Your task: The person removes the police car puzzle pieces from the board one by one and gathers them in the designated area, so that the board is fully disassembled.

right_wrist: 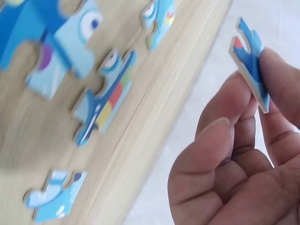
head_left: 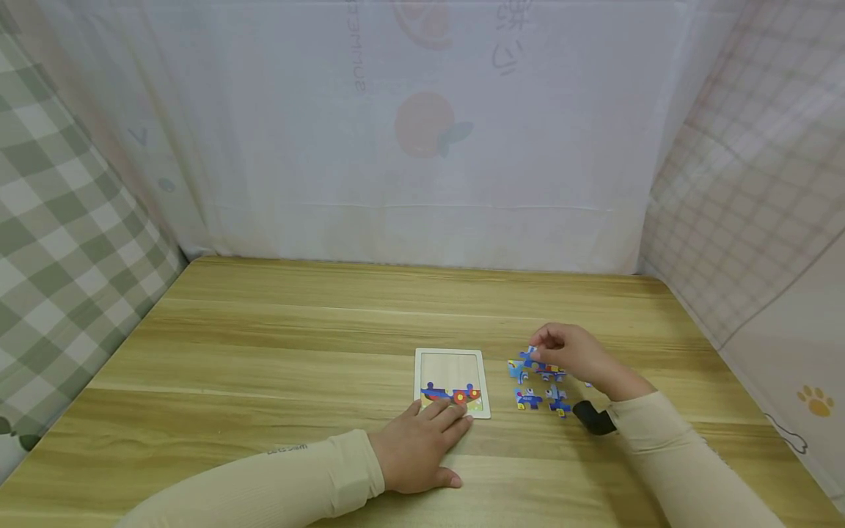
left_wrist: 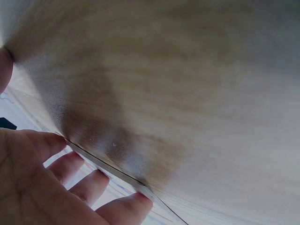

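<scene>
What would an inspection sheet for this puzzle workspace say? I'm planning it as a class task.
Surface: wood-grain table.
Job's things: pale tray, with fitted pieces along its near side; loose pieces to its right; one held piece.
Clutter: black object by the right cuff; cannot tell whether it is worn.
Grippers: left hand rests on the tray's near edge; right hand pinches the held piece.
Cables: nothing seen.
Surroundings: white printed cloth behind, green-checked cloth at left, grid-patterned cloth at right.
</scene>
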A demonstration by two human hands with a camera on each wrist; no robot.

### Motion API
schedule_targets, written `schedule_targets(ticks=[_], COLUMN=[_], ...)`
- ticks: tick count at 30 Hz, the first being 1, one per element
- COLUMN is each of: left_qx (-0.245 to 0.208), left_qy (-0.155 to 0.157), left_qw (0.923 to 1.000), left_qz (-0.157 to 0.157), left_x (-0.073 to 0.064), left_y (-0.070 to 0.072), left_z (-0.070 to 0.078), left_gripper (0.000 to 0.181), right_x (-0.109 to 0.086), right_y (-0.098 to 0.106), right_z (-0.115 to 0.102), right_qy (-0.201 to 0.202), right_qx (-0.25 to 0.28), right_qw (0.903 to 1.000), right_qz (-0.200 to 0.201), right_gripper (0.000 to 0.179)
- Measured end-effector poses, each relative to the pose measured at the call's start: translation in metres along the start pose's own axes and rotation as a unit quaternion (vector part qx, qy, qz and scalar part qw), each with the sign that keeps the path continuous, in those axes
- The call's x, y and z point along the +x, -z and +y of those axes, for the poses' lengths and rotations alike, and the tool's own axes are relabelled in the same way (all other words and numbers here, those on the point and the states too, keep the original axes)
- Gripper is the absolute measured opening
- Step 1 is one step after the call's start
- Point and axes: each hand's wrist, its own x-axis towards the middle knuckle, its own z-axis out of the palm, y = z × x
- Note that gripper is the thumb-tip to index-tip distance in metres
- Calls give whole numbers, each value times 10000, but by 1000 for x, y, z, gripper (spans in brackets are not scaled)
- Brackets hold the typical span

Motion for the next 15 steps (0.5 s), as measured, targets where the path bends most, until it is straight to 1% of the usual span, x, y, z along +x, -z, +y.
schedule_targets(ticks=[3, 9, 15], left_qx=[3, -27, -37], left_qy=[6, 17, 32], left_qw=[10000, 10000, 10000], left_qz=[-22, -61, -80], left_x=[0, 0, 0], left_y=[0, -1, -1], left_z=[0, 0, 0], left_gripper=[75, 74, 75], right_x=[-3, -11, -18], right_y=[6, 17, 25], right_z=[6, 17, 30], right_qy=[-5, -181, -175], right_qx=[-17, -54, -151], right_qw=[10000, 9996, 9993], right_qz=[-95, -188, -282], right_gripper=[19, 23, 23])
